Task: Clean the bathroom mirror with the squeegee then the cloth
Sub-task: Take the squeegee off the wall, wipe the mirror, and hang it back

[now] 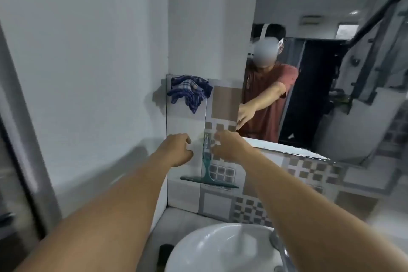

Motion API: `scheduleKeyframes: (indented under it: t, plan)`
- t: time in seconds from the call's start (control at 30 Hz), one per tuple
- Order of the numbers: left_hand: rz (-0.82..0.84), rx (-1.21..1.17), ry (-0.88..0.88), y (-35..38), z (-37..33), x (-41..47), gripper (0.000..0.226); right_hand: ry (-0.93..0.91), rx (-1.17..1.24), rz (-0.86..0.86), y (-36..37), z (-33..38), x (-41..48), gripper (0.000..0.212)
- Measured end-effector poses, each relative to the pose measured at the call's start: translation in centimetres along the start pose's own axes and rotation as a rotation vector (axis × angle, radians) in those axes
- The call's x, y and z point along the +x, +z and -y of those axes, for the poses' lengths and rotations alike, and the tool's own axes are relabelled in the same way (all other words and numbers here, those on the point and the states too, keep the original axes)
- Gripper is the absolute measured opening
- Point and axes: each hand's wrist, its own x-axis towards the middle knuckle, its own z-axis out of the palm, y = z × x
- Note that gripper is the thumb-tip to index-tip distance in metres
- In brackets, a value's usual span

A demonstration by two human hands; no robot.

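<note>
A teal squeegee hangs upright against the tiled wall, handle up and blade across the bottom. My right hand is just right of the handle, fingertips spread close beside it; whether they touch is blurred. My left hand hovers just left of the handle with fingers curled in, holding nothing. A blue checked cloth is draped over the top of the tiled panel, above both hands. The mirror fills the wall to the right and reflects a person reaching forward.
A white basin sits directly below my arms, with a chrome tap at its right. The plain white wall is at the left, with a grey door frame at the far left. Patterned tiles run under the mirror.
</note>
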Motion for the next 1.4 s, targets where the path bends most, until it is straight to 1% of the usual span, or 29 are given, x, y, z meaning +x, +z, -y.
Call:
scheduleKeyframes:
  t: [0.1, 0.2, 0.27, 0.33, 0.47, 0.57, 0.67, 0.83, 0.93, 1.03, 1.13, 1.4]
  plan:
    - [0.005, -0.104, -0.014, 2.4, 1.3, 1.3, 0.049, 0.026, 0.103, -0.012, 2.0, -0.6, 0.8, 0.04]
    - [-0.012, -0.213, -0.057, 4.8, 1.8, 2.8, 0.046, 0.049, 0.19, -0.029, 4.2, -0.9, 1.5, 0.048]
    - [-0.054, -0.318, -0.091, 6.0, 1.8, 3.9, 0.044, 0.067, 0.233, -0.076, 5.4, -1.0, 2.1, 0.055]
    - [-0.084, -0.438, -0.13, 7.1, 1.8, 4.7, 0.045, 0.087, 0.273, -0.12, 6.7, -1.3, 2.8, 0.058]
    - [-0.116, -0.587, -0.101, 8.4, 1.6, 5.5, 0.043, 0.107, 0.377, -0.199, 8.9, -1.7, 3.5, 0.057]
    - [-0.132, -0.619, -0.082, 9.5, 1.5, 6.1, 0.036, 0.14, 0.47, -0.252, 10.0, -2.0, 3.9, 0.056]
    - [-0.163, -0.686, -0.095, 10.5, 1.7, 6.6, 0.035, 0.149, 0.539, -0.308, 10.6, -2.2, 4.1, 0.053]
    - [-0.22, -0.729, -0.086, 11.8, 2.1, 7.0, 0.035, 0.168, 0.597, -0.385, 11.7, -2.7, 4.5, 0.058]
    - [-0.24, -0.749, -0.065, 12.4, 2.3, 6.9, 0.036, 0.149, 0.62, -0.418, 12.6, -2.9, 4.9, 0.057]
    - [-0.262, -0.719, -0.023, 12.8, 2.5, 6.8, 0.041, 0.137, 0.626, -0.431, 13.4, -3.2, 5.3, 0.061]
    - [-0.287, -0.693, 0.003, 13.1, 2.7, 6.7, 0.043, 0.129, 0.634, -0.431, 14.0, -3.5, 5.6, 0.06]
    - [-0.298, -0.755, 0.046, 12.7, 2.7, 6.5, 0.049, 0.084, 0.696, -0.458, 13.3, -3.5, 5.5, 0.06]
